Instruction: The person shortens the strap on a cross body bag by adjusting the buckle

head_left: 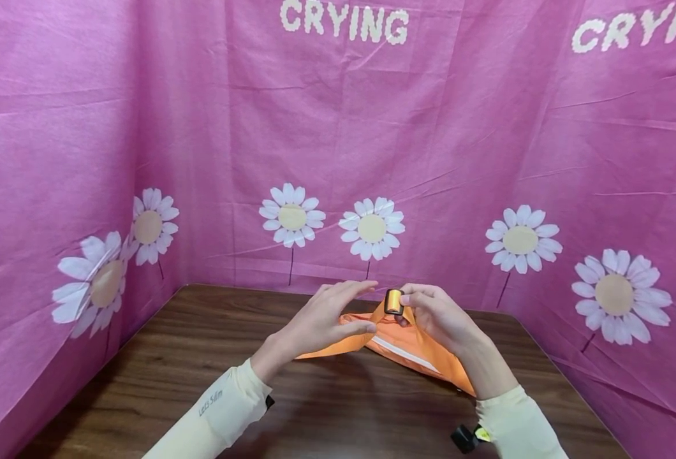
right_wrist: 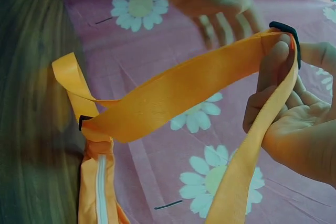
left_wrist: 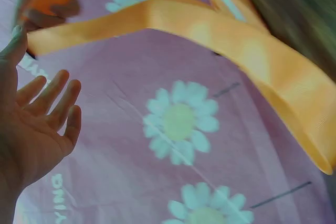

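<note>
My right hand (head_left: 438, 319) pinches a black strap buckle (head_left: 394, 302) between thumb and fingers, with orange webbing looped through it. Below lies an orange bag (head_left: 398, 347) with a white zipper, flat on the table. From the buckle the orange strap (left_wrist: 194, 27) arches down on both sides, as the left wrist view shows. Just left of the buckle, my left hand (head_left: 326, 319) is spread with fingers extended and nothing in its grasp. In the right wrist view a second black buckle (right_wrist: 84, 123) sits where the strap meets the bag's end.
The dark wooden table (head_left: 200, 344) is hemmed in by a pink curtain (head_left: 430, 127) printed with daisies and white letters. A small black object (head_left: 464, 438) shows beside the right cuff. Pale sleeves cover both forearms.
</note>
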The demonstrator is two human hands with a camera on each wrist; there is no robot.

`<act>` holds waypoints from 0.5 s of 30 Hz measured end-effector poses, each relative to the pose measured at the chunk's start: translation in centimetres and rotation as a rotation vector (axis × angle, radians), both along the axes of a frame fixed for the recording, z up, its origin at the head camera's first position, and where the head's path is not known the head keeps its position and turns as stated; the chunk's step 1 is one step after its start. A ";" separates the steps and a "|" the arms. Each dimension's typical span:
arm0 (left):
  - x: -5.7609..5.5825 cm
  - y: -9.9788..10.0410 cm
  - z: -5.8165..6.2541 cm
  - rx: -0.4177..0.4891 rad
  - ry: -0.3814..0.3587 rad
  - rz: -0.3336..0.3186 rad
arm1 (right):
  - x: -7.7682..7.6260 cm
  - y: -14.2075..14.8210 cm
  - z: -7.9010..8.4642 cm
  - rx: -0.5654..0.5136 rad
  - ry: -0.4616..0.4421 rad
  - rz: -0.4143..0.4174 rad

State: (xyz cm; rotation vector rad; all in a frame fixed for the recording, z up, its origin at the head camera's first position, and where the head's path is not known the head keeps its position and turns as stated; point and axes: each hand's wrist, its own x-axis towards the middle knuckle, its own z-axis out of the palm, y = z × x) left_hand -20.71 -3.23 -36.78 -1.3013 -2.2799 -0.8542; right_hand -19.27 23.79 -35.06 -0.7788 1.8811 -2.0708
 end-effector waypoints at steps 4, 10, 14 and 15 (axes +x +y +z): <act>1.2 0.4 0.6 0.042 0.020 -0.042 | 0.0 -0.6 -0.5 0.089 0.032 0.013; 1.5 0.6 0.4 0.070 0.044 -0.101 | 0.1 -1.4 -0.9 0.137 0.061 0.063; 1.3 0.6 0.4 0.085 0.067 -0.116 | 0.1 -1.6 -1.0 0.154 0.057 0.058; 1.4 0.6 0.4 0.085 0.066 -0.115 | 0.1 -1.6 -1.0 0.158 0.054 0.054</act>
